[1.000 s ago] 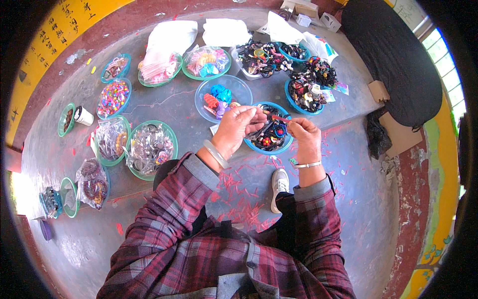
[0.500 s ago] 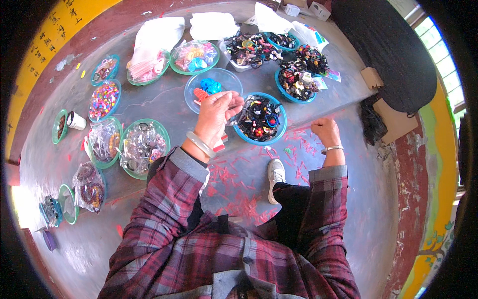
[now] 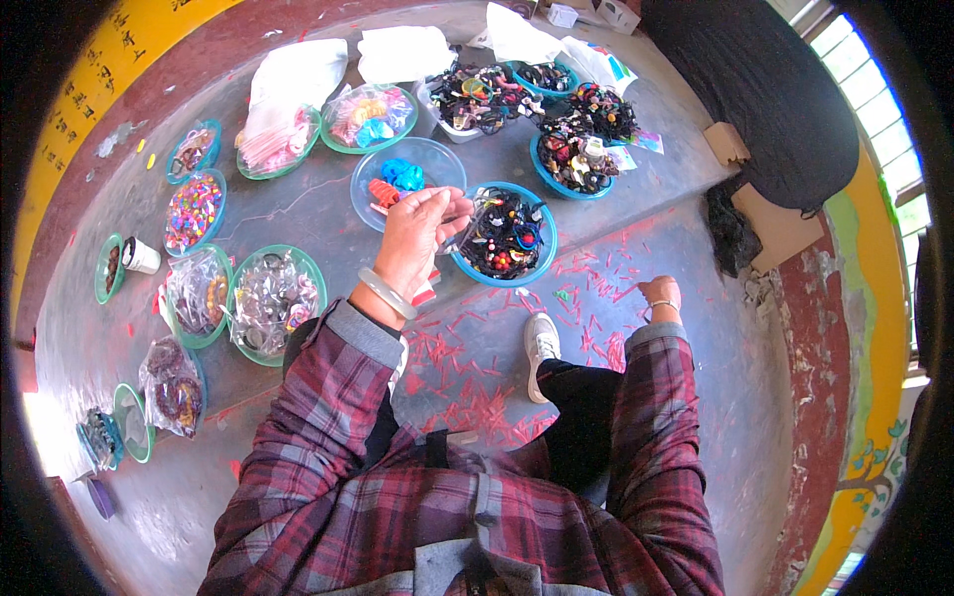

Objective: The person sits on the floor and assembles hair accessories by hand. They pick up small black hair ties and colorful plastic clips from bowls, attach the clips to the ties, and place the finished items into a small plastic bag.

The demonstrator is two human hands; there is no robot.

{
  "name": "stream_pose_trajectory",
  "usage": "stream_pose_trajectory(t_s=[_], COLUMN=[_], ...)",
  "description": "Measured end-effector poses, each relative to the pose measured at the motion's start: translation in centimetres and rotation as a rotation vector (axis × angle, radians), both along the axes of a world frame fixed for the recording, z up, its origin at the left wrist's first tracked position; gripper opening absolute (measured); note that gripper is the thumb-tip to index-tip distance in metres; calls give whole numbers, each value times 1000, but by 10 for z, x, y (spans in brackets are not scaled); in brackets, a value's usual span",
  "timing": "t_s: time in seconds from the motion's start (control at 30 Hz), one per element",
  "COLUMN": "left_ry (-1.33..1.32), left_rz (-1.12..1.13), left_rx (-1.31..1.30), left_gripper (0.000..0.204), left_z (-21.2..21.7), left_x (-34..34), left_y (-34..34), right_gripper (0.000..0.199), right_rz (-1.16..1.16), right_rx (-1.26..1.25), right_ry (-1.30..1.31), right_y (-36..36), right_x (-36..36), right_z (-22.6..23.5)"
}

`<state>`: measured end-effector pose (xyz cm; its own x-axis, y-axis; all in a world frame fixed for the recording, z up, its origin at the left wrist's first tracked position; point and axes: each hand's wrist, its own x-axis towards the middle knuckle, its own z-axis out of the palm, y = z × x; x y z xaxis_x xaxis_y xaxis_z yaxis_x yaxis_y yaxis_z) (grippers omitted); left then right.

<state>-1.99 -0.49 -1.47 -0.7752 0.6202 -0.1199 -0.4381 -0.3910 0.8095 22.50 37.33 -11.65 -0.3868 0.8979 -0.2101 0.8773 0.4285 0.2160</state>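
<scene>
My left hand (image 3: 415, 238) is raised beside a blue basin (image 3: 553, 238) heaped with dark hair ties (image 3: 507, 223) and coloured ornaments. Its fingers are pinched together; what is at the fingertips, if anything, is too small to name. Just beyond this hand stands a clear bowl (image 3: 437, 164) with a shiny blue bundle (image 3: 401, 174) and red strips (image 3: 382, 192) in it. Away to the right, my right hand (image 3: 661, 291) is closed above the floor with its fingers bent in. A thin red piece shows by its fingertips, and I cannot tell whether it is held.
Red scraps (image 3: 477, 402) litter the floor around my shoe (image 3: 541, 348). Basins of wrapped bracelets (image 3: 273, 298), bright beads (image 3: 194, 211) and pink items (image 3: 273, 144) stand left. More dark hair ties (image 3: 576, 164) fill containers behind. A cardboard piece (image 3: 790, 238) leans right.
My right hand has moved lower and turned, its fingers now pointing left. My left hand keeps its pinch beside the basin. The whole view has shifted slightly.
</scene>
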Motion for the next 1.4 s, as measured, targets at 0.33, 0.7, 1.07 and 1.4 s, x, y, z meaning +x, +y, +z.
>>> stream_pose_trajectory(t_s=[0.33, 0.7, 1.07, 1.4], left_ry=[-7, 0, -98, -223], left_rz=[-27, -50, -195, -285], left_rx=[-4, -12, 95, 146], left_gripper=[20, 20, 22, 22], left_z=[4, -3, 5, 10], left_x=[4, 10, 20, 17], left_y=[5, 14, 21, 13], right_gripper=[35, 26, 18, 26], right_rz=[203, 26, 41, 114], right_rx=[-259, -81, -982, -1273], right_ry=[-55, 301, 1406, 1510], right_y=[49, 81, -150, -236], right_x=[52, 110, -61, -105], right_z=[-35, -30, 134, 135])
